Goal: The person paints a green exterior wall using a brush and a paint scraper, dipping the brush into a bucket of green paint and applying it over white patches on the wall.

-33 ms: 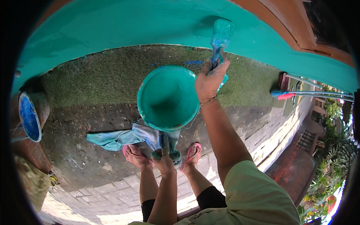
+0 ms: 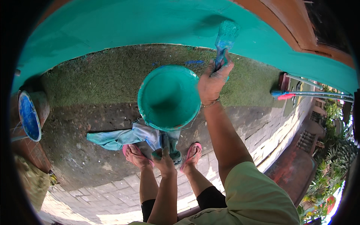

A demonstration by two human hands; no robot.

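Observation:
My right hand grips the handle of a wide paintbrush, its bristles coated in teal paint. The bristles are raised against or just short of the teal wall; I cannot tell which. Left of that hand is a round bucket with teal paint inside and a thin wire handle. Below it, my left hand is closed at a paint-stained blue-grey cloth. The cloth spreads to the left below the bucket's near rim. The left fingertips are partly hidden.
At the far left stands a container with a blue-stained round top. Long-handled brooms lean at the right. My feet in pink flip-flops stand on dark ground beside paving. A brown frame borders the wall.
My right hand and the paintbrush have shifted slightly to the right along the wall. The left hand, cloth and bucket look almost unchanged.

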